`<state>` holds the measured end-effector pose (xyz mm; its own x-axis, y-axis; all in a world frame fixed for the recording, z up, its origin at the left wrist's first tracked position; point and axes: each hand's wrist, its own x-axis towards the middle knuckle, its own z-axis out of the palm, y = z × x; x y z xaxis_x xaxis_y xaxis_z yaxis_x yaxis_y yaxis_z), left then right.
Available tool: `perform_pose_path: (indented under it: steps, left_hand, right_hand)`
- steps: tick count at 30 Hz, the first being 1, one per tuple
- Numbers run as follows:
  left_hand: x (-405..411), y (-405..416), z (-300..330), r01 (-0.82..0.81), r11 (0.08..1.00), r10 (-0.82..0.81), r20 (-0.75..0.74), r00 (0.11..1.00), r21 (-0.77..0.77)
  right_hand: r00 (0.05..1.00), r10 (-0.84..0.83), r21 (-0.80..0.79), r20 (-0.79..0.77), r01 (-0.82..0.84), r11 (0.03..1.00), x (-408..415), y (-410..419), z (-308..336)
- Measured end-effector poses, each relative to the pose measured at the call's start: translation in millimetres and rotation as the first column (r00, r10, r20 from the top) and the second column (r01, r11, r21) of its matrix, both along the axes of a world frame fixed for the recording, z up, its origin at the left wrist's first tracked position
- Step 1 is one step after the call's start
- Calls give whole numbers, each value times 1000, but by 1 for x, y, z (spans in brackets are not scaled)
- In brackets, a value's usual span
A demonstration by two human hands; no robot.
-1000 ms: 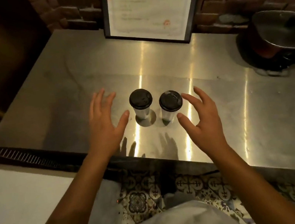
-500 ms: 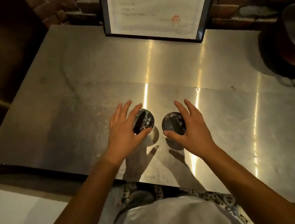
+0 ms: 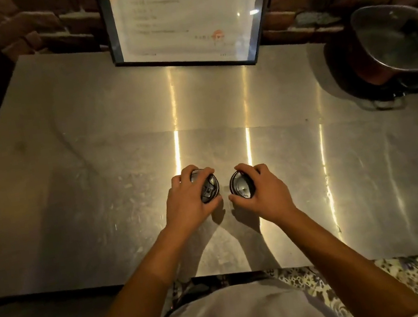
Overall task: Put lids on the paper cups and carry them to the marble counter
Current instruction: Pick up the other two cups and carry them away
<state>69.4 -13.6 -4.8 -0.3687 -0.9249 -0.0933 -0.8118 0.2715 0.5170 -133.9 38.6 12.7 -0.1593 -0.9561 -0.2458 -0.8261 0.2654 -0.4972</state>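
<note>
— What has changed since half a second ago?
— Both hands have closed. The left hand (image 3: 190,203) now wraps its fingers around the left cup (image 3: 209,188), and the right hand (image 3: 266,195) grasps the right cup (image 3: 240,187); before, the fingers only reached them.
— Where are the cups?
— Side by side, black lids on, on the steel counter (image 3: 95,177), near its front edge. A framed certificate (image 3: 186,15) leans behind; a pot (image 3: 399,43) sits far right.

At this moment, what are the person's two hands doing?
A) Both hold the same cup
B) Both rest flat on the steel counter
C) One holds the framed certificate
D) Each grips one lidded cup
D: the left hand curls round the left cup and the right hand round the right cup, both with black lids on.
</note>
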Motion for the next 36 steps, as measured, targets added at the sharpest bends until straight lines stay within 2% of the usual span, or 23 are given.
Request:
perform_pose_path:
  steps: [3,8,12,14,16,18,21,26,29,31,36]
  left_hand:
    - [0,-6,-2,6,1000,-6,7,1000,16]
    - [-1,0,-6,-5,999,7,-55,998,35]
    - [-2,12,-1,-151,988,152,-29,988,30]
    - [-4,18,0,-170,985,170,-5,985,15]
    - [-5,29,0,-243,970,243,-6,970,-7]
    - [-5,27,1,-244,969,243,-25,970,-30]
    - [-2,25,5,-263,964,264,-38,964,23]
    - [-1,56,28,-318,946,322,-92,942,56]
    - [-1,100,55,-375,925,380,-128,916,64]
    - [6,131,70,-433,901,431,-126,894,8]
    - [33,204,90,-643,762,637,-91,765,-71]
  right_hand:
    - [999,-25,29,-37,26,999,5,-2,2]
    - [996,-85,22,-6,85,996,9,2,1]
    - [998,-56,4,12,55,998,7,2,-2]
    - [998,-66,-27,9,66,997,4,3,-4]
    - [1000,22,-54,18,-21,998,-3,-1,-7]
    - [996,82,-41,33,-81,996,-11,-5,-7]
    - [976,193,-26,98,-191,981,-30,-16,-1]
    - [939,274,-218,208,-229,949,-54,-23,26]
    - [889,373,-275,265,-301,913,-57,-18,39]
    - [834,464,-301,299,-379,875,-47,-16,44]
    - [686,640,-341,345,-544,767,-2,8,60]
